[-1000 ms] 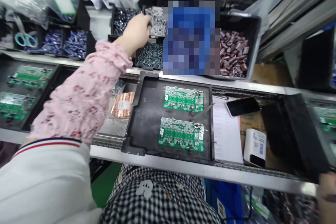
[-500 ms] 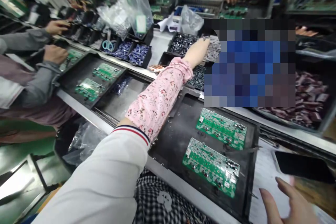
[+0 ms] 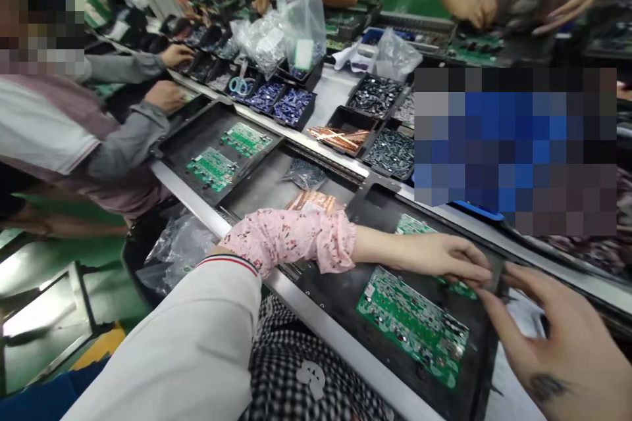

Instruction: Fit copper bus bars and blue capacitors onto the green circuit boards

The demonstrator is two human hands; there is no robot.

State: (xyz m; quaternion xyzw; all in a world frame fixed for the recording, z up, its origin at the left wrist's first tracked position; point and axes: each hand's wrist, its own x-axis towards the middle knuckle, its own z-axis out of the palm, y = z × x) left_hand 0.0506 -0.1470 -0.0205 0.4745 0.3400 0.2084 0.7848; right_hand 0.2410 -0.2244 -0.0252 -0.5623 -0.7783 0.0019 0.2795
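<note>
Two green circuit boards lie in a black tray (image 3: pixel 336 316). My left hand (image 3: pixel 457 260), in a pink floral sleeve, is over the right end of the far board (image 3: pixel 412 225), covering much of it. Its fingers are bent and pressed together; what they hold, if anything, is too small to make out. Close beside it, at the tray's right edge, my right hand (image 3: pixel 548 316) has its thumb and forefinger pointing at the left fingertips, with a gap between them. The near board (image 3: pixel 412 325) lies uncovered in the tray.
Bins of dark parts (image 3: pixel 390 148), copper-coloured strips (image 3: pixel 340 137) and blue parts (image 3: pixel 293 106) line the far side. A second tray (image 3: pixel 178 148) holds two boards at left. Co-workers' hands (image 3: pixel 165 95) are at left and across the line.
My left hand has come back from the bin of grey parts to the far board. My right hand has moved up and left to meet it. The view has shifted.
</note>
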